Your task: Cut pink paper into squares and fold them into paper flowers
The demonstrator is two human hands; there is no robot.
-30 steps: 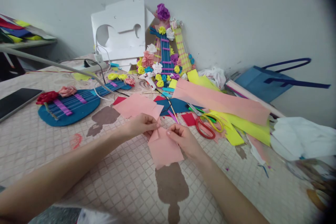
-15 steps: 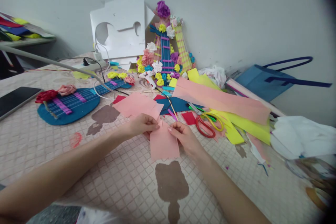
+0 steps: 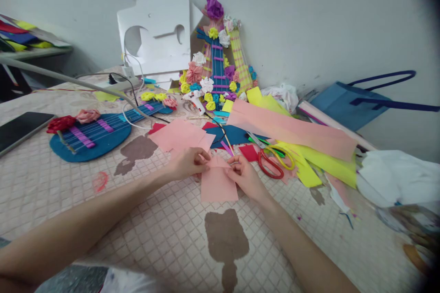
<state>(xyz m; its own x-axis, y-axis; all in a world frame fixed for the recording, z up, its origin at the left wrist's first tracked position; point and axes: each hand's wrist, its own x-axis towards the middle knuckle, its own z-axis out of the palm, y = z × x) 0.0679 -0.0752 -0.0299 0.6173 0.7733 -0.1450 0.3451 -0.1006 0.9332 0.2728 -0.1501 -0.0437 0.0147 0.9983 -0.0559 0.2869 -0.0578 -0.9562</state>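
Left hand [image 3: 187,164] and right hand [image 3: 244,176], fingers closed, both pinch the top edge of a small pink paper square [image 3: 218,183] at frame centre, just above the worktop [image 3: 165,233]. Red scissors [image 3: 271,165] just right; blue felt guitar [image 3: 91,133] at left.

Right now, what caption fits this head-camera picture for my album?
Left hand and right hand pinch a pink paper piece, red scissors and blue guitar craft nearby.
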